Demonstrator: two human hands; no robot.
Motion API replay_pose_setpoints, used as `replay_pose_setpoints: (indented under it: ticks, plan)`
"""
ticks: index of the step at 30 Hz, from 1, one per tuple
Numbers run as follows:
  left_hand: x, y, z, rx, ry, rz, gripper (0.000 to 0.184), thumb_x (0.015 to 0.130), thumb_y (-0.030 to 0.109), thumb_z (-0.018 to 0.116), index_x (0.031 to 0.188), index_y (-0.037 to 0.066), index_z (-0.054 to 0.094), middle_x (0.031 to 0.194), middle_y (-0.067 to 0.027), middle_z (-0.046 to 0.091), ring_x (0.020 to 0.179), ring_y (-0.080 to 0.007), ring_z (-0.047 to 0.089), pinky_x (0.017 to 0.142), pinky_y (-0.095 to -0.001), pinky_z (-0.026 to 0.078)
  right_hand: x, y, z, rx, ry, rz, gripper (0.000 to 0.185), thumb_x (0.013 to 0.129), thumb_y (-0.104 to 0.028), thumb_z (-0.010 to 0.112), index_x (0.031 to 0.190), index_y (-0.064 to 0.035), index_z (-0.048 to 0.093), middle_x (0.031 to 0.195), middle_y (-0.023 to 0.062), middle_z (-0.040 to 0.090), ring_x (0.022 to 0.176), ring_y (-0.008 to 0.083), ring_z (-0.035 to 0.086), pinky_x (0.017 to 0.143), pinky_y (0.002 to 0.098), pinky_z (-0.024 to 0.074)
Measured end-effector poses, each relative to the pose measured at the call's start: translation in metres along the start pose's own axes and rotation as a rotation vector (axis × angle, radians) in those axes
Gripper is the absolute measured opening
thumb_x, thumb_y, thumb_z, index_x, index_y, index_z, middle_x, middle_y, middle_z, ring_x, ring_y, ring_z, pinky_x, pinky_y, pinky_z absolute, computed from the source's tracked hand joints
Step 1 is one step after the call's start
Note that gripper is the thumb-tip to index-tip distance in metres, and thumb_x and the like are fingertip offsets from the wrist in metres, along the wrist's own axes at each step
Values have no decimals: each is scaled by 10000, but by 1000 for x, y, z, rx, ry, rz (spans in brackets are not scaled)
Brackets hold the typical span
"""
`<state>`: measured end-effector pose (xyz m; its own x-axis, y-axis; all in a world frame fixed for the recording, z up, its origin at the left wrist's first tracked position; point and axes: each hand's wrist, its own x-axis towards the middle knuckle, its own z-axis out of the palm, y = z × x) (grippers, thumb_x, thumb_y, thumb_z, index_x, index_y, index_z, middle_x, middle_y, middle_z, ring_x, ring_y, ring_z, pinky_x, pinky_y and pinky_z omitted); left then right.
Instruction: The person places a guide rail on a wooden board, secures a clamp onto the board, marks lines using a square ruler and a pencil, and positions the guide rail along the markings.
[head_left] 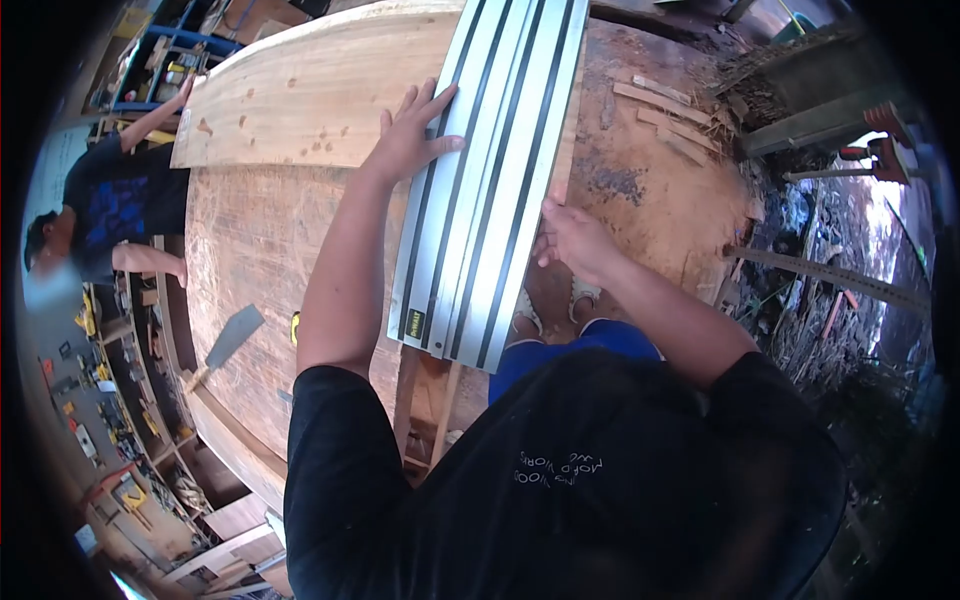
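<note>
A long silver guide rail (486, 190) with dark strips and a DeWalt label lies across the wide wooden board (330, 90), its near end reaching toward my body. My left hand (415, 135) rests on the rail's left edge, fingers spread and the thumb over the metal. At the opposite edge, lower down, my right hand (578, 243) has its fingertips bent against the rail's side. Part of those fingers is hidden, but they seem to hold the edge.
The worn workbench (270, 225) carries a putty-knife-like blade (235, 335) and a yellow tape measure (295, 328). Another person (115, 195) stands at the left, one hand at the board's end. Wood strips (665, 110), a red clamp (885, 155) and tool shelves (130, 370) surround the area.
</note>
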<state>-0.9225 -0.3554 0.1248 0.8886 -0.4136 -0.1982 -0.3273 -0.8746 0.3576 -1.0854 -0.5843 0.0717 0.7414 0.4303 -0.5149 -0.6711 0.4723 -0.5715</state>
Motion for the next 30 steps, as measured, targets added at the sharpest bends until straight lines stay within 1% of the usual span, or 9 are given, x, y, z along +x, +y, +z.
replay_pose_setpoints:
  ticks: [4,7,13,14,16,20,24,26,30]
  plan:
    - [-2,1,-1,-18,11,-6,807,754,388,695,1450,309,294,1547,-80,165,1441,-271,59,1123,-589,6,-6,-16,-5,-98,22,80,471,994,-420,389,1038,9,580,829,82,638,699,134,603,596,251,486]
    - [0,2,-5,-52,-42,-60,780,783,346,700,1450,310,298,1553,-51,151,1443,-240,56,1139,-544,-11,-6,-22,-18,-451,21,136,526,965,-484,425,938,11,603,723,90,629,600,138,594,506,238,463]
    - [-3,10,-10,-15,-62,-67,789,783,364,693,1456,302,285,1557,-56,134,1444,-251,38,1136,-550,-15,-11,-48,-20,-790,138,-16,392,923,-394,570,821,-19,621,662,32,602,551,85,549,499,218,432]
    - [-4,10,-11,-12,-60,-51,789,783,364,693,1456,302,285,1557,-56,134,1444,-251,38,1136,-550,-15,-10,-50,-23,-787,150,-27,392,923,-394,570,821,-19,621,662,32,602,551,85,549,499,218,432]
    - [-2,12,-13,32,-94,-76,794,785,380,684,1460,297,274,1558,-52,126,1444,-253,33,1136,-552,-4,-4,-58,-33,-720,285,-233,380,913,-392,584,809,-29,619,646,24,592,534,81,534,503,224,433]
    - [-2,12,-12,57,-93,-77,822,784,385,682,1471,283,243,1559,-52,122,1443,-254,38,1136,-557,21,20,-93,-50,-565,423,-355,290,930,-301,573,837,-30,614,702,10,597,598,79,529,525,228,431]
    - [-2,15,-12,36,-78,-107,855,774,376,692,1479,261,221,1556,-67,130,1442,-257,53,1137,-555,31,75,-155,-83,-588,428,-447,228,933,-226,567,932,-5,626,771,19,602,649,76,528,556,220,433]
    - [-2,18,-12,16,-28,-163,893,760,369,704,1485,238,199,1552,-87,141,1441,-256,68,1140,-550,37,114,-191,-102,-393,437,-539,215,927,-170,568,1023,11,631,818,29,600,678,86,527,582,228,441]
    - [-3,25,-11,30,-33,-333,964,707,403,734,1484,189,204,1547,-160,111,1438,-303,77,1111,-595,70,162,-245,-126,-318,383,-573,216,916,-135,584,1066,12,636,868,39,606,692,96,525,601,238,448]
